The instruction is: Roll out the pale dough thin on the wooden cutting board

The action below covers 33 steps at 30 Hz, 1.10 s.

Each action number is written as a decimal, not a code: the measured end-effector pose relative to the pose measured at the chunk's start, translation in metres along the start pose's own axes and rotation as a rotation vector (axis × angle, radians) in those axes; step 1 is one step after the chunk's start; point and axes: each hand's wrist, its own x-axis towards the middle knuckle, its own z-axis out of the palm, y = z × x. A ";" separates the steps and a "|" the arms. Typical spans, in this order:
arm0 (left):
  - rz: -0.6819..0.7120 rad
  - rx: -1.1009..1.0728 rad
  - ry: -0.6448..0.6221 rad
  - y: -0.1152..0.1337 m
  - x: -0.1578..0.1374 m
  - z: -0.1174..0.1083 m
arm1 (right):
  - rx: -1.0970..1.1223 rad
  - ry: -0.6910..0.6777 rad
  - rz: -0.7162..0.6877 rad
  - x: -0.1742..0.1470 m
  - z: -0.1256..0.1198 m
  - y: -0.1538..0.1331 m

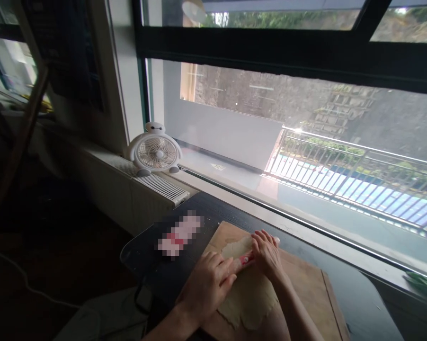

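A thin, ragged-edged sheet of dough (247, 303) lies on a wooden board (302, 279). Across it rests a rolling pin (244, 260) with a red and white pattern, set at a slant. My left hand (208, 284) is closed over the pin's near end, and my right hand (266, 253) grips the far end, where a pale tip sticks out past the fingers. Both forearms come in from the bottom edge. My hands hide most of the pin, and my right forearm covers part of the dough's right side.
The board sits on a dark table (138, 248). A pixelated pink and red item (181, 232) lies left of the board. Behind, a white fan (157, 151) stands on a radiator (164, 187) beside a large window. Something green and leafy (424, 282) is at the far right.
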 end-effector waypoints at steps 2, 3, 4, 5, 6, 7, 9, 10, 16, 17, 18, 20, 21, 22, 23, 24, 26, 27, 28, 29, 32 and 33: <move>0.000 -0.015 0.007 0.004 -0.008 0.001 | -0.050 0.051 -0.008 -0.020 -0.001 0.009; -0.006 -0.019 0.023 0.005 -0.011 0.002 | -0.078 0.071 -0.014 -0.026 0.000 0.011; -0.010 -0.022 0.040 0.004 -0.013 0.004 | -0.100 0.081 -0.019 -0.029 0.000 0.012; -0.011 -0.026 0.057 0.003 -0.015 0.005 | -0.109 0.079 -0.020 -0.028 0.000 0.011; -0.011 -0.030 0.075 0.001 -0.017 0.007 | -0.106 0.069 -0.019 -0.024 0.000 0.008; -0.010 -0.035 0.090 -0.002 -0.017 0.008 | -0.094 0.054 -0.018 -0.018 0.000 0.004; -0.016 -0.054 0.108 -0.008 -0.017 0.010 | -0.051 0.020 -0.010 -0.001 0.000 -0.007; -0.022 -0.066 0.121 -0.012 -0.017 0.011 | -0.030 0.003 -0.006 0.010 0.000 -0.013; -0.093 -0.106 0.166 -0.031 -0.015 0.013 | 0.011 -0.065 0.020 0.064 0.010 -0.042; -0.095 -0.105 0.154 -0.031 -0.015 0.012 | 0.015 -0.070 0.023 0.068 0.011 -0.044; -0.092 -0.101 0.144 -0.031 -0.016 0.012 | 0.020 -0.073 0.024 0.069 0.011 -0.046; -0.076 -0.077 0.131 -0.029 -0.018 0.010 | 0.032 -0.065 0.015 0.061 0.009 -0.047; -0.065 -0.058 0.130 -0.028 -0.020 0.009 | 0.038 -0.060 0.008 0.052 0.007 -0.046; -0.053 -0.038 0.131 -0.026 -0.022 0.007 | 0.043 -0.051 -0.007 0.041 0.004 -0.045; -0.040 -0.017 0.132 -0.026 -0.025 0.004 | 0.047 -0.031 -0.030 0.028 0.001 -0.044; -0.027 -0.001 0.133 -0.026 -0.029 0.001 | 0.050 -0.008 -0.060 0.013 -0.002 -0.042; 0.003 0.020 0.127 -0.032 -0.038 -0.008 | 0.058 0.055 -0.139 -0.014 -0.009 -0.040; 0.023 0.028 0.120 -0.038 -0.045 -0.013 | 0.065 0.072 -0.168 -0.025 -0.012 -0.039; 0.047 0.038 0.116 -0.045 -0.052 -0.018 | 0.073 0.079 -0.178 -0.032 -0.015 -0.039; 0.070 0.053 0.115 -0.052 -0.060 -0.023 | 0.080 0.073 -0.170 -0.036 -0.017 -0.040; 0.090 0.121 0.148 -0.077 -0.083 -0.034 | 0.082 0.052 -0.113 -0.028 -0.018 -0.050; 0.078 0.145 0.161 -0.083 -0.090 -0.036 | 0.071 0.048 -0.097 -0.019 -0.016 -0.054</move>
